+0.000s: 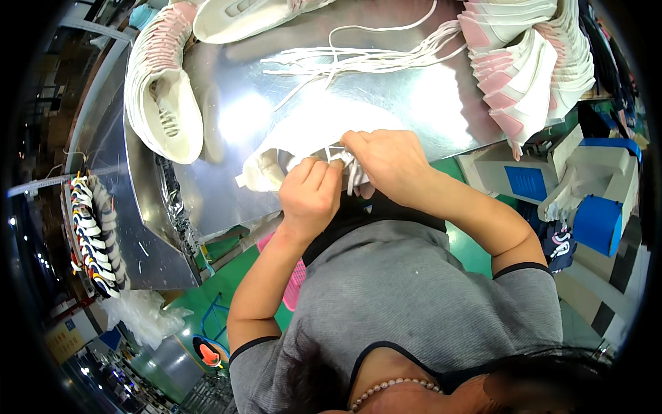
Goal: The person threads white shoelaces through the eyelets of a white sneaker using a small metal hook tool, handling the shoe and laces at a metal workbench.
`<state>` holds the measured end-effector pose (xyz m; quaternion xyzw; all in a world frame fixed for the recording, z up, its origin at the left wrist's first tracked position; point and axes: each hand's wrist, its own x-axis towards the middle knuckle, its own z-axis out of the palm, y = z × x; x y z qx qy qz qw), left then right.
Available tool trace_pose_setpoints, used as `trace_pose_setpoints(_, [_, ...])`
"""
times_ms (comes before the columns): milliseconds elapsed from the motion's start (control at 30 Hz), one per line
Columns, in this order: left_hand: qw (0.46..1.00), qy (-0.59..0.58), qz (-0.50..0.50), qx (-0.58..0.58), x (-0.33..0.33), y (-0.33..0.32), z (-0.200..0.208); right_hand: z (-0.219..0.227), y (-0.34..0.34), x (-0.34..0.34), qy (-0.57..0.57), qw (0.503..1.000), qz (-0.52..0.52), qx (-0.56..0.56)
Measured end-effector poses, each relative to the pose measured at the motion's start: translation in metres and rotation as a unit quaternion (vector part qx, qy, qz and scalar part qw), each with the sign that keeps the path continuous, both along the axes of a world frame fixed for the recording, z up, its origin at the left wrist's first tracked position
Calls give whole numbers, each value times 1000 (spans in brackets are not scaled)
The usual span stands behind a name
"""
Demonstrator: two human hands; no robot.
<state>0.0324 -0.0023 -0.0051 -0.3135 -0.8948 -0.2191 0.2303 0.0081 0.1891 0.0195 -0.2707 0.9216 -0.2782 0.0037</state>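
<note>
A white shoe upper lies at the near edge of the metal table, partly covered by both hands. White shoelace runs through its eyelet area and hangs in loops between my hands. My left hand is closed, its fingers curled at the lacing; what it pinches is mostly hidden by the knuckles. On the other side, my right hand is closed too, with thumb and forefinger pinching the shoelace.
Loose white laces spread over the metal table. Nested white-and-pink uppers stand at the left, with another stack at the far right. Dark multicoloured uppers lie further left. A machine with blue parts stands right.
</note>
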Motion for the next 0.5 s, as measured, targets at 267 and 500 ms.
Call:
trace_pose_setpoints(267, [997, -32, -55, 43, -6, -1, -3, -10, 1, -29, -202, 957, -38, -207])
trace_pose_setpoints(500, [992, -103, -72, 23, -5, -1, 8, 130, 92, -82, 117, 764, -96, -627])
